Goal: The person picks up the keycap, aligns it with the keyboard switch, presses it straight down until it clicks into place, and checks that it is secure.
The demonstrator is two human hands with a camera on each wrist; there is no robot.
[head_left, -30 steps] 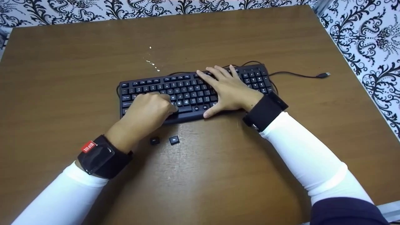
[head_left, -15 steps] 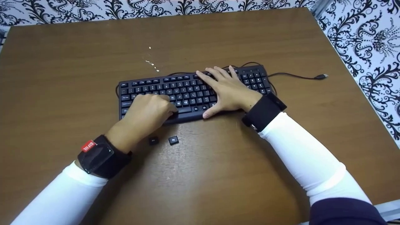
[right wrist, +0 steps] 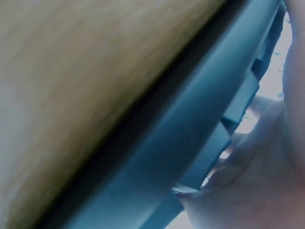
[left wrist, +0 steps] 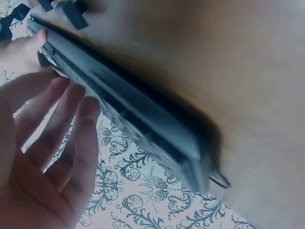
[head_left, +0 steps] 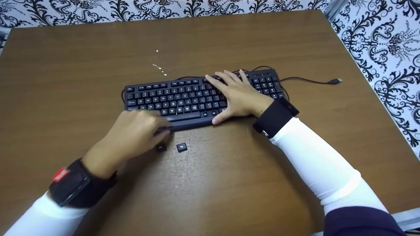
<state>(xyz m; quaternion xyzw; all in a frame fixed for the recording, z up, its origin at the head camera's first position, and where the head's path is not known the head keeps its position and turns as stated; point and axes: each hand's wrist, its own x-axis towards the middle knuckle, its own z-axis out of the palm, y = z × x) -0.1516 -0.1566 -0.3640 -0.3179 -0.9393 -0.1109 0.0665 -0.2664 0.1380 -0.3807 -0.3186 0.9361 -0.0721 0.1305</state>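
Left hand has drawn back to the keyboard's near-left corner.

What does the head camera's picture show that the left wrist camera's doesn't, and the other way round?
Only the head view shows the white specks on the table and the red tag on the left wristband.

Only the left wrist view shows the left palm.

Both show the computer keyboard, the wooden tabletop and the scroll-patterned covering beyond it.
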